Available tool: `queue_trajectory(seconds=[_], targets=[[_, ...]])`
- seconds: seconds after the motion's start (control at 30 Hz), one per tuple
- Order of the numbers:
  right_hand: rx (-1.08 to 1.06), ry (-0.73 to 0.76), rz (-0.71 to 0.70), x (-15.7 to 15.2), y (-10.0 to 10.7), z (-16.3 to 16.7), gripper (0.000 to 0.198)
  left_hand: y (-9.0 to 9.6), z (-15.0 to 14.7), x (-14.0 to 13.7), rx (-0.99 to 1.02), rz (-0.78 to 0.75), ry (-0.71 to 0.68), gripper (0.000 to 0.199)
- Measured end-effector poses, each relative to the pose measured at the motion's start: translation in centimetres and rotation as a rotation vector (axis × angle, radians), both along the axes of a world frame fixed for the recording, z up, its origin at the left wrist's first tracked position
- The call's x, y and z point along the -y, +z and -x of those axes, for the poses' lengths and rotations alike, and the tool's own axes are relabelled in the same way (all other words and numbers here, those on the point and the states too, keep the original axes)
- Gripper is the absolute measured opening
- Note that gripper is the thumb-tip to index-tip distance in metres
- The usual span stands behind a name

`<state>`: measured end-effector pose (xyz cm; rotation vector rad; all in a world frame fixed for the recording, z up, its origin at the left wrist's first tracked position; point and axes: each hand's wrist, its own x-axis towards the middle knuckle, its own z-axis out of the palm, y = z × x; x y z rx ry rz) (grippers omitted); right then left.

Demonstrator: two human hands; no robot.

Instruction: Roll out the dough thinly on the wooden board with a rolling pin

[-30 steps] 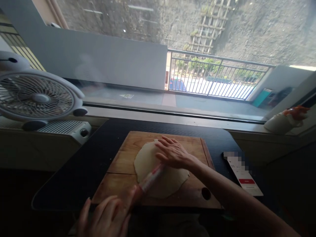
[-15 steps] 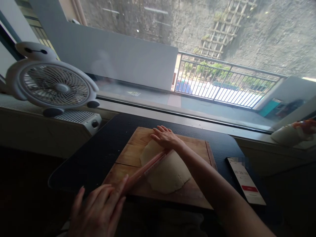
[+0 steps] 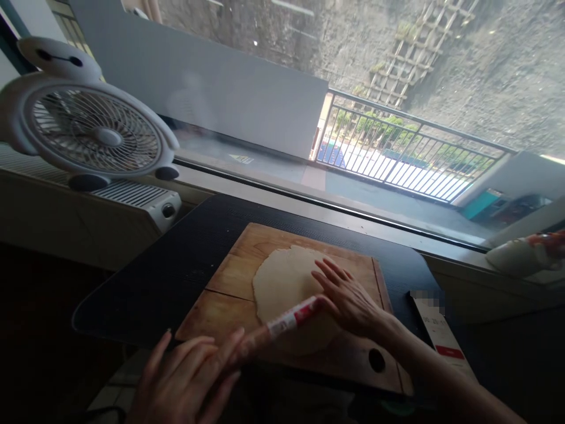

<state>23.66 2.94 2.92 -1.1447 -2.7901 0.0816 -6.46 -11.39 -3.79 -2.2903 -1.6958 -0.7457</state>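
A rolling pin [image 3: 282, 323] with a red and white label lies slantwise over a thin, rounded sheet of dough [image 3: 282, 277]. Under the dough is a wooden cutting board [image 3: 229, 271]. My left hand [image 3: 188, 374] is at the pin's near end, its fingers stretched out and apart. At the far end, the base of my right hand [image 3: 346, 297] meets the pin, while its fingers extend flat above the dough. Neither hand's fingers wrap round the pin. The right hand and pin hide part of the dough's right side.
The board lies on a dark table [image 3: 145, 282] beside a window. A phone [image 3: 441, 335] rests at the table's right. On the left, a white fan [image 3: 106, 138] stands on a heater [image 3: 145, 203]. A pale jar [image 3: 512, 256] is on the sill at right.
Both hands have brought the rolling pin nearer to me across the dough, the right hand also moving rightward. More of the dough's far part shows, and the pin's label is now plain. The view has shifted slightly.
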Motion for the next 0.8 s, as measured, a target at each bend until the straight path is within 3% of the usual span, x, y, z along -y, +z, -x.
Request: queue_trajectory(seconds=[0.1,0.2,0.27,0.37,0.43,0.53,0.6,0.7,0.8], targets=[[-0.075,-0.108,0.045,-7.4,0.6,6.3,0.054,0.7,1.4,-1.0,0.007,0.006,0.118,0.049],[-0.099,-0.203,0.126,-10.1,0.8,9.9,0.061,2.0,2.2,-2.1,-0.031,0.011,0.219,0.042],[-0.092,-0.202,0.141,-8.0,0.6,9.5,0.060,2.7,2.1,-2.6,-0.057,-0.003,0.265,0.039],[-0.069,-0.184,0.048,-0.4,-0.3,6.0,0.054,3.3,1.7,-3.1,-0.063,-0.009,0.256,0.040],[-0.022,-0.110,0.008,4.7,-0.7,3.2,0.059,3.3,1.6,-3.4,-0.060,-0.002,0.220,0.041],[0.024,-0.023,0.001,7.3,-0.7,1.2,0.060,3.1,1.8,-4.3,-0.081,0.014,0.180,0.040],[0.018,-0.057,-0.011,4.6,-0.4,1.8,0.050,3.0,2.1,-5.3,-0.107,0.034,0.159,0.039],[-0.062,-0.194,-0.047,-3.2,0.1,4.5,0.048,3.3,2.7,-6.9,-0.136,0.065,0.127,0.037],[-0.117,-0.417,0.085,-8.6,0.5,7.1,0.057,4.1,2.9,-7.7,-0.133,0.076,0.135,0.035]])
